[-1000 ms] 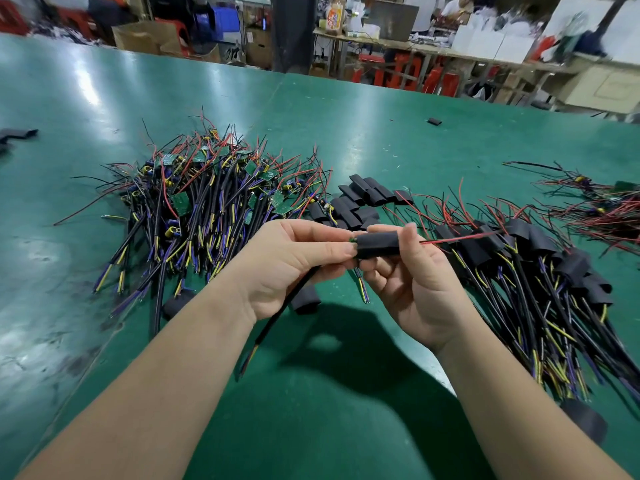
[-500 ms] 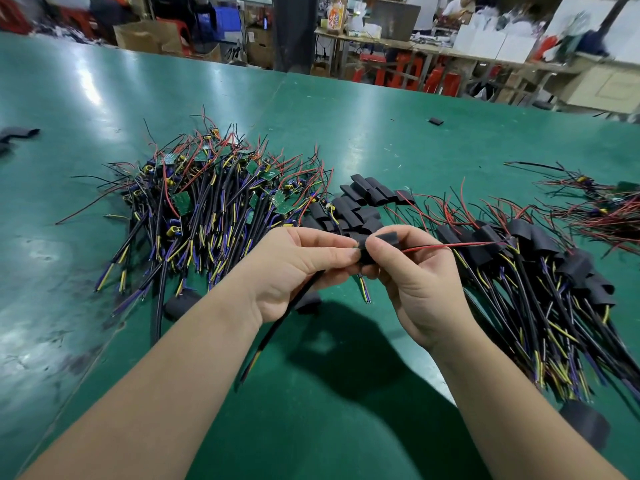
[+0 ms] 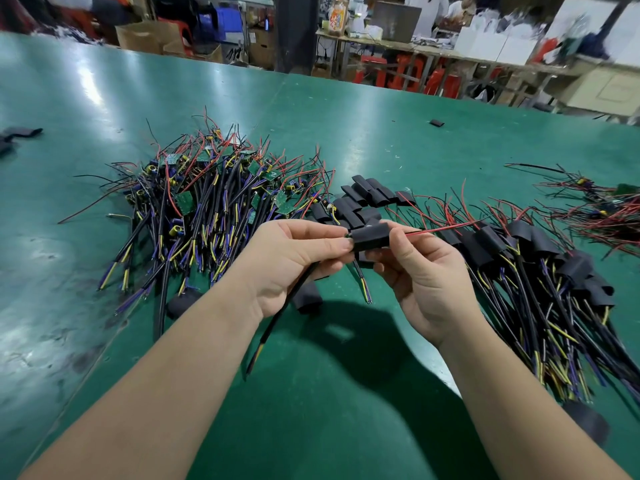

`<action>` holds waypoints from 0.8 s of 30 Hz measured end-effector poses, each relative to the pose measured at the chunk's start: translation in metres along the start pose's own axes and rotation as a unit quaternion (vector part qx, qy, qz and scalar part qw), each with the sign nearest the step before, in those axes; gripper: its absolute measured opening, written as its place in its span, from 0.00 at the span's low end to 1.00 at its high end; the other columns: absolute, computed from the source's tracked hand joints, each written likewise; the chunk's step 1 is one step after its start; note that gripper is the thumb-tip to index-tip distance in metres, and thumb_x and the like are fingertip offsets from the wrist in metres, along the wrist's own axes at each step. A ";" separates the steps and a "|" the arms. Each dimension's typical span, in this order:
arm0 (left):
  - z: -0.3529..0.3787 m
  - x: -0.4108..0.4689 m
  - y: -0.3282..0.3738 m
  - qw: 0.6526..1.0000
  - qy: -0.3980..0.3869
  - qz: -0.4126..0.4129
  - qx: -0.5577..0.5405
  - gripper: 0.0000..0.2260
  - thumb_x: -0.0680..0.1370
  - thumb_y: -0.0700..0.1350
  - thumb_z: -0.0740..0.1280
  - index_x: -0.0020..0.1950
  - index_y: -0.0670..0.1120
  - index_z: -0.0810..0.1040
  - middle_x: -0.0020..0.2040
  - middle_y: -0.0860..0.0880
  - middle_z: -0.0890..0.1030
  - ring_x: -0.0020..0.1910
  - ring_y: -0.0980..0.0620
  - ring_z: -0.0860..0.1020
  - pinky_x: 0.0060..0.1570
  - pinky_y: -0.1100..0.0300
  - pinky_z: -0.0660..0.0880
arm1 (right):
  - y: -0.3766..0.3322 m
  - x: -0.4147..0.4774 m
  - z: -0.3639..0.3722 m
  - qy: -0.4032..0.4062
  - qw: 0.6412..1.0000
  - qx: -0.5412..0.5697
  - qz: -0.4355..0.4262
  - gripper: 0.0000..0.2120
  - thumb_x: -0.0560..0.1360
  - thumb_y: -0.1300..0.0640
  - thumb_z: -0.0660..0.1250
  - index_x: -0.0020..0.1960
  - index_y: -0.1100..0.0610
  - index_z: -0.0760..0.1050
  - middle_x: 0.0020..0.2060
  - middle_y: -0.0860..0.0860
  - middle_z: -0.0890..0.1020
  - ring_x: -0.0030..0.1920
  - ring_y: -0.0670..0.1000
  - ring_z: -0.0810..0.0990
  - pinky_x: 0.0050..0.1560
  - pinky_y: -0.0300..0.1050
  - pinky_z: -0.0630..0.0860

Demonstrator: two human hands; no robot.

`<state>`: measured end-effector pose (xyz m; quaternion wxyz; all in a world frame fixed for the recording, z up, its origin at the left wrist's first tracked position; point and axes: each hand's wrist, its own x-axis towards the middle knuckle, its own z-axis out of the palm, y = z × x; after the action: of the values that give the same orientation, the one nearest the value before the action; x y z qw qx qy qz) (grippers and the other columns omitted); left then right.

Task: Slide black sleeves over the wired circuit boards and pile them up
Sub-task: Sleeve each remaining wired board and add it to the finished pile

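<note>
While my left hand (image 3: pixel 294 258) pinches the black cable (image 3: pixel 277 317), my right hand (image 3: pixel 420 271) pinches the black sleeve (image 3: pixel 370 237) just beside it, above the desk (image 3: pixel 311 410).

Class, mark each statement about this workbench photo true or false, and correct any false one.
1. The left hand and right hand hold one black sleeve between them. True.
2. A red wire sticks out of that sleeve's right end. True.
3. The finished, sleeved boards are piled on the person's left. False: the sleeved pile lies on the right; the bare-board pile is on the left.
4. The tabletop is bare wood. False: the table is green.
5. Beyond the hands lie loose empty sleeves. True.
</note>
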<state>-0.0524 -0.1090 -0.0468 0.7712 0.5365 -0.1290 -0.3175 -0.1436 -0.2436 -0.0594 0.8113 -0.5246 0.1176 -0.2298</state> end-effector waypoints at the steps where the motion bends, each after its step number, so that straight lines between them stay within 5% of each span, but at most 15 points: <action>1: -0.001 0.000 0.000 1.000 -0.001 0.003 0.002 0.06 0.59 0.36 0.72 0.35 0.41 0.83 0.33 0.45 0.83 0.31 0.52 0.83 0.28 0.66 0.77 | 0.000 0.000 0.000 -0.002 1.000 -0.005 0.000 0.09 0.64 0.56 0.70 0.43 0.58 0.83 0.38 0.54 0.85 0.34 0.50 0.82 0.35 0.37 0.77; 10: -0.001 0.000 -0.002 0.997 -0.029 0.017 0.076 0.04 0.67 0.37 0.72 0.41 0.41 0.83 0.31 0.47 0.82 0.27 0.56 0.79 0.26 0.67 0.75 | 0.000 0.001 -0.001 -0.040 0.999 -0.014 -0.026 0.15 0.60 0.48 0.75 0.42 0.57 0.84 0.43 0.53 0.85 0.39 0.50 0.82 0.40 0.37 0.77; 16: -0.003 -0.004 -0.002 0.967 -0.062 0.072 0.238 0.06 0.76 0.41 0.68 0.42 0.45 0.83 0.29 0.52 0.81 0.22 0.58 0.71 0.21 0.68 0.67 | -0.005 0.003 -0.004 -0.010 0.997 -0.065 -0.050 0.09 0.67 0.58 0.72 0.44 0.59 0.76 0.31 0.52 0.81 0.24 0.49 0.75 0.27 0.38 0.72; 21: 0.001 -0.005 -0.007 0.957 -0.058 0.090 0.271 0.03 0.73 0.42 0.72 0.40 0.48 0.83 0.29 0.47 0.79 0.27 0.50 0.72 0.29 0.59 0.69 | -0.005 0.006 -0.005 0.086 0.987 -0.120 0.070 0.07 0.76 0.62 0.65 0.40 0.56 0.73 0.25 0.49 0.78 0.18 0.47 0.70 0.19 0.34 0.67; 24: 0.001 -0.003 -0.008 0.964 -0.045 0.082 0.250 0.02 0.72 0.40 0.73 0.41 0.46 0.83 0.32 0.46 0.81 0.26 0.54 0.74 0.26 0.63 0.68 | -0.005 0.007 -0.006 0.069 0.988 -0.081 0.115 0.10 0.77 0.54 0.65 0.38 0.56 0.75 0.24 0.50 0.78 0.19 0.45 0.71 0.21 0.34 0.69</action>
<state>-0.0584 -0.1093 -0.0533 0.6295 0.6848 -0.2821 -0.2350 -0.1416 -0.2536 -0.0572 0.7770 -0.5544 0.2509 -0.1608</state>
